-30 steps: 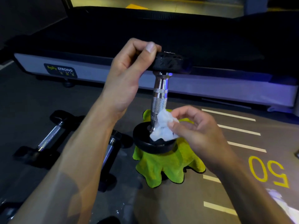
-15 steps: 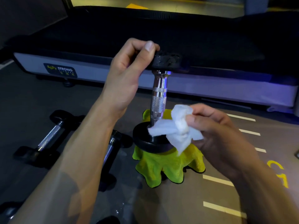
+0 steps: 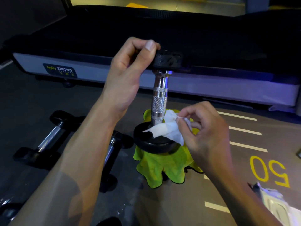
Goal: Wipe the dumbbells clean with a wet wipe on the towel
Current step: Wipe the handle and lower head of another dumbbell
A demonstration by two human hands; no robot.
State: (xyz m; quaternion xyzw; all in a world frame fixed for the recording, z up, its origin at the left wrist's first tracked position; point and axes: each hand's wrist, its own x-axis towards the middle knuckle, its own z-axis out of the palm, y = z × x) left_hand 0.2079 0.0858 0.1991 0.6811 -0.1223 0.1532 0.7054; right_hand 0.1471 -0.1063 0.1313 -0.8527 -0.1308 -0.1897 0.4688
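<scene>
A dumbbell (image 3: 159,101) with a chrome knurled handle and black ends stands upright on a lime-green towel (image 3: 162,165) on the floor. My left hand (image 3: 128,70) grips its top black end and holds it steady. My right hand (image 3: 203,132) pinches a crumpled white wet wipe (image 3: 167,129), which lies over the lower black plate and touches the base of the handle.
Two more dumbbells (image 3: 48,137) (image 3: 112,147) lie on the dark floor to the left, partly behind my left forearm. A treadmill (image 3: 211,85) with a "Body Strong" label runs across the back. White stripes and a yellow "50" (image 3: 268,170) mark the floor at right.
My right hand lifted the wipe away from the handle base, then brought it back down onto the lower plate. My left hand kept its hold on the top end.
</scene>
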